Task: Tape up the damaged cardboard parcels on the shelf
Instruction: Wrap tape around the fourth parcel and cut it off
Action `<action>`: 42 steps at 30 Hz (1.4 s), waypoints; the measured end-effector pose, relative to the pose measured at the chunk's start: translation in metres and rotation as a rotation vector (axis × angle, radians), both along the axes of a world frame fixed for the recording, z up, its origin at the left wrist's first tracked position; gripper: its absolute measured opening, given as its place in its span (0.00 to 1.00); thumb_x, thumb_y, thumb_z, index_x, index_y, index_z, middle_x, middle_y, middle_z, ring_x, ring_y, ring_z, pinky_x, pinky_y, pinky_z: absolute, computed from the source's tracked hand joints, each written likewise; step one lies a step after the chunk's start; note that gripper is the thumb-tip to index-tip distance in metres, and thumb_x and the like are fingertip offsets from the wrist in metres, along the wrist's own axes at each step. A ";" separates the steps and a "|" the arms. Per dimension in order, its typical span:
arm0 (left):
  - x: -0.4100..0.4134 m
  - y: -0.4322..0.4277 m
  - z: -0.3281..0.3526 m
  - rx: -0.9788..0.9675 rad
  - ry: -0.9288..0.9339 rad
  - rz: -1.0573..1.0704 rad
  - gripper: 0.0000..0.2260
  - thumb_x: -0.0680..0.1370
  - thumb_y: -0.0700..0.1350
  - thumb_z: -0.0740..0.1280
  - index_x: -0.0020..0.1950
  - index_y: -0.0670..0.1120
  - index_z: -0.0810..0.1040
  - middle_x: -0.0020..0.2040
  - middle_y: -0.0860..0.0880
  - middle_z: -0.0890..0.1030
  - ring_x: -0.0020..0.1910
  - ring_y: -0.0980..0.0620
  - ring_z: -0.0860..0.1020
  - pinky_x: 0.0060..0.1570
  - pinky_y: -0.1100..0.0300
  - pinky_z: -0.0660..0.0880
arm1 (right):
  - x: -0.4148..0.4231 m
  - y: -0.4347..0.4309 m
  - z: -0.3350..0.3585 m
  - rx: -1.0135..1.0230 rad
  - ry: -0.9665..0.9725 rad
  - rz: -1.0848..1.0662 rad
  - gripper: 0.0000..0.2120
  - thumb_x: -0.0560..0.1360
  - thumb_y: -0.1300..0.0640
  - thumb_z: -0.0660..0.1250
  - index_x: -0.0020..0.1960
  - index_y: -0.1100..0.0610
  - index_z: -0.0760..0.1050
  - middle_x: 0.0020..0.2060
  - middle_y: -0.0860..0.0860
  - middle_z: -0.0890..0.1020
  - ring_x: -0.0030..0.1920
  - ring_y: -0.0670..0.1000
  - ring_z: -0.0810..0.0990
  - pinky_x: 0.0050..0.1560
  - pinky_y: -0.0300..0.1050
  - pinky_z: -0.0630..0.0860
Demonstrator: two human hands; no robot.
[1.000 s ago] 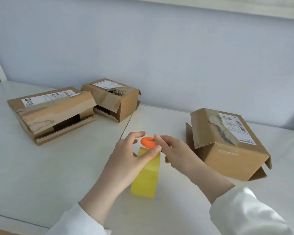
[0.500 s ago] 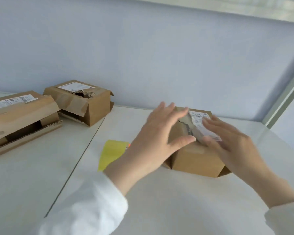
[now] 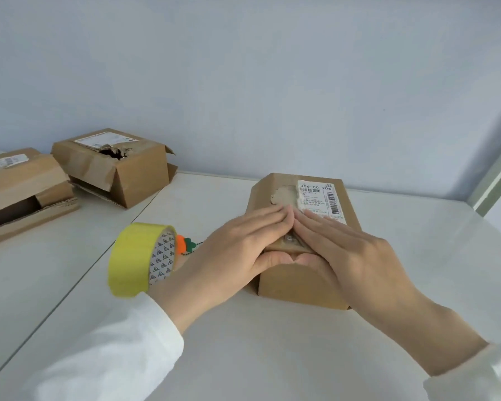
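**Both hands flat on the parcel**

We press our left hand (image 3: pixel 237 250) and right hand (image 3: pixel 347 256) flat on the parcel (image 3: pixel 301 287), fingers straight, tips meeting, thumbs on its near face. Half a second ago they were only arriving. The tape (image 3: pixel 133 259) stands by our left wrist. Far left, the holed box (image 3: pixel 139 180) and the gaping box (image 3: pixel 18 180) show only darkness inside.

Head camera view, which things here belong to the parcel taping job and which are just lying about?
Job: labelled parcel, pressed by left hand and right hand; yellow tape roll; holed parcel; long open parcel.
Lying about: carrot charm on a bead chain beside the tape roll, use unclear.
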State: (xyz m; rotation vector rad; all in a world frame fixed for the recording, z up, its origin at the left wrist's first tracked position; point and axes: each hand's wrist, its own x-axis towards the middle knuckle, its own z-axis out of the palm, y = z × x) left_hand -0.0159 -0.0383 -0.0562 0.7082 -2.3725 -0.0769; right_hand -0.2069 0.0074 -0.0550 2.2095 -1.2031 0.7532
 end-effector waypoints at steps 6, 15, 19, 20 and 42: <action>-0.010 0.045 0.018 -0.019 -0.051 -0.046 0.25 0.79 0.60 0.53 0.63 0.45 0.78 0.63 0.51 0.78 0.63 0.57 0.71 0.64 0.66 0.64 | -0.059 0.032 0.021 0.372 -0.009 0.217 0.22 0.81 0.46 0.53 0.68 0.56 0.71 0.69 0.46 0.71 0.70 0.45 0.67 0.68 0.45 0.66; -0.030 -0.017 0.027 0.298 -0.205 0.157 0.22 0.83 0.49 0.49 0.77 0.47 0.56 0.78 0.53 0.53 0.76 0.60 0.48 0.68 0.72 0.39 | -0.016 0.049 0.005 0.308 -0.023 0.044 0.28 0.82 0.42 0.45 0.71 0.61 0.65 0.71 0.53 0.67 0.73 0.49 0.61 0.71 0.45 0.59; -0.028 -0.020 0.022 0.229 -0.275 0.162 0.22 0.83 0.49 0.47 0.77 0.47 0.53 0.78 0.53 0.51 0.76 0.61 0.48 0.68 0.73 0.40 | -0.013 0.049 0.006 0.295 -0.043 0.020 0.28 0.82 0.42 0.46 0.68 0.60 0.70 0.68 0.51 0.72 0.70 0.49 0.67 0.68 0.44 0.64; -0.027 -0.021 0.023 0.234 -0.290 0.156 0.22 0.83 0.49 0.47 0.77 0.47 0.53 0.78 0.53 0.51 0.76 0.61 0.48 0.68 0.72 0.41 | -0.012 0.049 0.006 0.306 -0.039 0.017 0.28 0.82 0.43 0.46 0.68 0.60 0.70 0.67 0.51 0.72 0.70 0.49 0.68 0.68 0.44 0.64; -0.033 -0.019 0.022 0.972 0.430 0.434 0.25 0.75 0.57 0.67 0.69 0.49 0.68 0.62 0.53 0.74 0.58 0.53 0.73 0.51 0.62 0.68 | -0.016 -0.042 0.074 0.930 -0.499 -0.324 0.39 0.72 0.36 0.61 0.77 0.49 0.50 0.75 0.46 0.58 0.74 0.47 0.59 0.65 0.41 0.60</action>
